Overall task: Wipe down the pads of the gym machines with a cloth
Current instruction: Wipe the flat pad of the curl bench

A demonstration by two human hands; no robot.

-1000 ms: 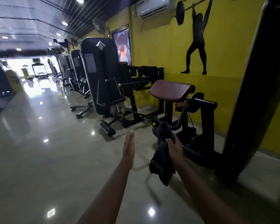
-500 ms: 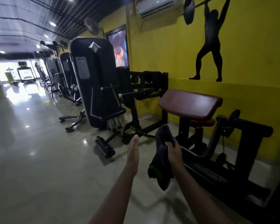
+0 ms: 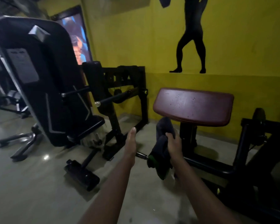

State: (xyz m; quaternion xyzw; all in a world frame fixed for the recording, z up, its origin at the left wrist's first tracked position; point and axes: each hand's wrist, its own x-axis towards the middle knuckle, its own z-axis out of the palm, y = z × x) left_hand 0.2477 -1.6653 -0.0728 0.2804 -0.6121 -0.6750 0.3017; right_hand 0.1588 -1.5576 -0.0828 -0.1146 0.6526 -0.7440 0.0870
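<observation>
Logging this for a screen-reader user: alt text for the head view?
A person's right hand grips a dark cloth just below a maroon machine pad, not yet touching it. The left hand is held flat, empty. Black gym machines line a yellow wall.

Counted two bare hands: left hand [image 3: 131,143], right hand [image 3: 174,143]. One dark cloth [image 3: 162,149]. One maroon pad [image 3: 193,106]. One large black shrouded machine [image 3: 44,81]. One weightlifter silhouette [image 3: 192,38] on the wall. One framed poster [image 3: 77,38].

Maroon pad [image 3: 193,105] (speckled), dark cloth [image 3: 162,149] edged green, yellow wall [image 3: 233,38].
</observation>
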